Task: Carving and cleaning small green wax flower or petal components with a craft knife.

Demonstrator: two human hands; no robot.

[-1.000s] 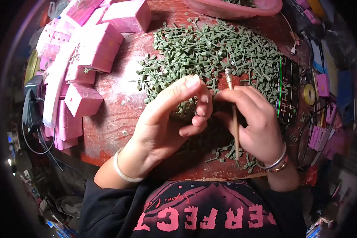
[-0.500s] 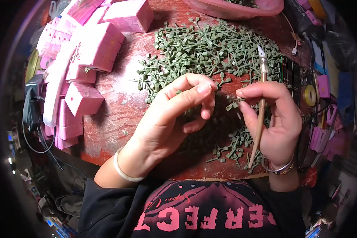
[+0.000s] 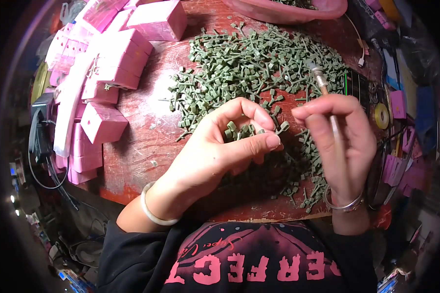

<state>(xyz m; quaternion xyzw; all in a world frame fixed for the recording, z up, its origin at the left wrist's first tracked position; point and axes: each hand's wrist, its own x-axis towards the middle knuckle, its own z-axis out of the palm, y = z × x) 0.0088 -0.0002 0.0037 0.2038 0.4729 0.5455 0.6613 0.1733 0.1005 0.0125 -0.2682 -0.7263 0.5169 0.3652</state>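
My left hand [image 3: 205, 144] is cupped palm up around several small green pieces, each a thin stem with a squarish head. One such green piece [image 3: 282, 128] pokes out past the thumb and fingertips. To its right, my right hand [image 3: 347, 136] holds a craft knife [image 3: 319, 78] with a wooden handle and a metal collar, its blade end pointing away from me and blurred. The right thumb and forefinger have no piece visible between them. Beyond both hands spreads a large heap of the green pieces [image 3: 249, 63] on the red tabletop [image 3: 137, 163]; more lie in shadow beneath.
Stacked pink blocks [image 3: 102, 122] fill the left side, beside a black adapter [image 3: 42, 105] with cables. A pink basin [image 3: 288, 12] holding green pieces stands at the far edge. On the right are a dark panel [image 3: 358, 87], a white cable plug [image 3: 361, 61] and a yellow tape roll [image 3: 382, 117].
My left hand has opened its palm upward, exposing the green pieces. The piece at my right fingertips has left them. The knife has tilted and its tip moved slightly left and nearer.
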